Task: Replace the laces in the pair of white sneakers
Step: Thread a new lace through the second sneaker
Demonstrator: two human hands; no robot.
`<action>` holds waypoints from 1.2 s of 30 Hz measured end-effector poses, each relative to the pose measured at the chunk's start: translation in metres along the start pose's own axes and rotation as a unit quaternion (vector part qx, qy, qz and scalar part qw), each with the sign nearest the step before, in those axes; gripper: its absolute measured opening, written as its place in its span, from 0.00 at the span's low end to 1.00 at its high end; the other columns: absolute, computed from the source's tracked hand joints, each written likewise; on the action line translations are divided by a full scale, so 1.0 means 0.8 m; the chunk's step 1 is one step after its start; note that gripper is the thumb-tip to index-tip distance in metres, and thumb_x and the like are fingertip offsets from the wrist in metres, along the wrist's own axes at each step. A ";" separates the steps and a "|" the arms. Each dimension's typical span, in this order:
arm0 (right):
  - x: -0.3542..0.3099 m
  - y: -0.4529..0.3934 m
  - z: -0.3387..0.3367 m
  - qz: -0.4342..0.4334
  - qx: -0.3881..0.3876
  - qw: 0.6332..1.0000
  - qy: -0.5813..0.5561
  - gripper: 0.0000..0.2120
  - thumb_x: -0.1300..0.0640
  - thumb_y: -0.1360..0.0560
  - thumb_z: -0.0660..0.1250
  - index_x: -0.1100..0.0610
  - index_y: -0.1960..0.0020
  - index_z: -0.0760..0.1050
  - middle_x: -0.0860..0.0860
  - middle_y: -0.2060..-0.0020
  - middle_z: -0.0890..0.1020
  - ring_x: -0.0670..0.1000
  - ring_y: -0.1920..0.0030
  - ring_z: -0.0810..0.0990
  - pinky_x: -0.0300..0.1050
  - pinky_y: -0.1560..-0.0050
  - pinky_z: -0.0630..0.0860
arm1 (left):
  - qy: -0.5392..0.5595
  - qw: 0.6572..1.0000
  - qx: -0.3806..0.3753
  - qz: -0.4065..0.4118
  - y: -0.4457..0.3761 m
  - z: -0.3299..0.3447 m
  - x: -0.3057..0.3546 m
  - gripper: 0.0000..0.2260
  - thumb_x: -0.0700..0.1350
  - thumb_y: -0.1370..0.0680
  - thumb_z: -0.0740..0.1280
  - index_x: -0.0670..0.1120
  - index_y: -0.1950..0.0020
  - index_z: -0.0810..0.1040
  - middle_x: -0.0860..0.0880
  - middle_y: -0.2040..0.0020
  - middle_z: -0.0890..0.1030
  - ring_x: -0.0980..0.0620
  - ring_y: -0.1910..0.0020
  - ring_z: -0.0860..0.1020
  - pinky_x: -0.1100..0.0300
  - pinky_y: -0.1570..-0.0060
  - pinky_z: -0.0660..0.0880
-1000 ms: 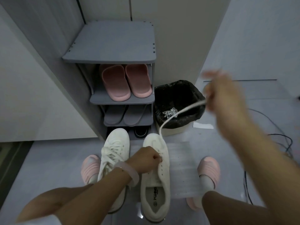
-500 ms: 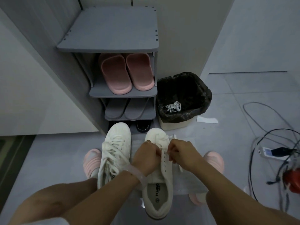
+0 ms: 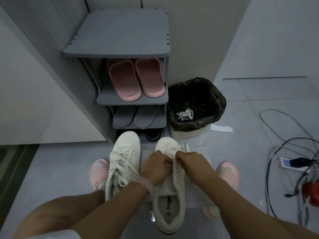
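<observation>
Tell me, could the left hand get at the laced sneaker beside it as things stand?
Probably yes: the left hand is on the right sneaker, the laced sneaker lies just beside it with nothing between, though it must first release the lace.

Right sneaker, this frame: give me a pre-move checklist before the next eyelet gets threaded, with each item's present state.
1. Left hand grips the lace over the right sneaker: ok.
2. Right hand pinches the lace: ok.
3. Lace tip lined up with an eyelet: cannot tell, fingers hide it.
4. Right sneaker flat on the white sheet: ok.
5. Left sneaker laced: ok.
6. Old laces in the bin: ok.
</observation>
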State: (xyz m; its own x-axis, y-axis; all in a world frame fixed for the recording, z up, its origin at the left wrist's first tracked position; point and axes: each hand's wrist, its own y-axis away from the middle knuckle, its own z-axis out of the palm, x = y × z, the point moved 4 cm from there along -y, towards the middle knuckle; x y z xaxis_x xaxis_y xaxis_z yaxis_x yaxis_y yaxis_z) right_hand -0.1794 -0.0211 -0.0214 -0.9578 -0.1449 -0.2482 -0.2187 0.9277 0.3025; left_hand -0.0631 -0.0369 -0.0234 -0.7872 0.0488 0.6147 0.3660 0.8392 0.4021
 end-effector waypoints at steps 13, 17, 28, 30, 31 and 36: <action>0.021 0.003 0.019 0.142 0.065 0.936 -0.314 0.07 0.63 0.26 0.65 0.55 0.61 0.72 0.52 0.62 0.79 0.46 0.63 0.75 0.29 0.64 0.70 | 0.030 0.999 0.026 -0.029 -0.002 0.003 0.000 0.10 0.45 0.24 0.64 0.52 0.46 0.82 0.47 0.47 0.75 0.51 0.47 0.74 0.56 0.45 0.72; 0.013 -0.003 0.020 0.119 0.065 0.948 -0.289 0.14 0.60 0.25 0.65 0.50 0.66 0.66 0.47 0.65 0.75 0.43 0.65 0.73 0.28 0.66 0.68 | 0.001 0.999 0.043 -0.028 -0.003 0.005 0.000 0.11 0.44 0.23 0.61 0.49 0.46 0.82 0.47 0.46 0.75 0.50 0.47 0.74 0.56 0.47 0.72; 0.004 0.008 0.023 0.120 -0.016 0.928 -0.352 0.18 0.56 0.28 0.65 0.49 0.39 0.67 0.53 0.53 0.69 0.53 0.51 0.71 0.41 0.57 0.69 | 0.129 0.984 0.123 -0.010 0.004 -0.003 0.001 0.14 0.33 0.23 0.58 0.47 0.65 0.69 0.53 0.61 0.66 0.56 0.60 0.69 0.73 0.61 0.63; 0.000 0.006 0.024 0.139 -0.017 0.933 -0.332 0.19 0.56 0.28 0.65 0.49 0.39 0.67 0.52 0.55 0.68 0.54 0.52 0.70 0.42 0.58 0.68 | 0.306 0.934 0.182 -0.031 0.010 -0.026 0.001 0.11 0.32 0.22 0.56 0.43 0.62 0.69 0.51 0.60 0.71 0.53 0.58 0.73 0.71 0.55 0.68; -0.002 0.005 0.025 0.143 -0.017 0.934 -0.326 0.19 0.55 0.29 0.65 0.49 0.39 0.67 0.52 0.54 0.69 0.55 0.51 0.70 0.43 0.56 0.69 | 0.444 0.877 0.180 -0.030 0.012 -0.039 0.005 0.08 0.33 0.21 0.55 0.41 0.59 0.69 0.48 0.59 0.74 0.50 0.57 0.76 0.64 0.53 0.73; -0.004 0.006 0.028 0.152 -0.011 0.933 -0.325 0.20 0.55 0.29 0.66 0.49 0.38 0.66 0.55 0.51 0.71 0.58 0.48 0.72 0.47 0.50 0.70 | 0.681 0.702 0.191 -0.088 0.019 -0.110 -0.005 0.13 0.38 0.21 0.51 0.45 0.65 0.64 0.53 0.80 0.66 0.56 0.84 0.63 0.68 0.81 0.65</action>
State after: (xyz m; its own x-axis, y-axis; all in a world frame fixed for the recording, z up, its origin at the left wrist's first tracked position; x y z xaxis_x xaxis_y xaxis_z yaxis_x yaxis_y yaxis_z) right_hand -0.1735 -0.0082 -0.0398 -0.6617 0.3698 -0.6522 0.0334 0.8836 0.4671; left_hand -0.0104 -0.0720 0.0400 0.4956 -0.4176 0.7615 -0.0424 0.8641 0.5015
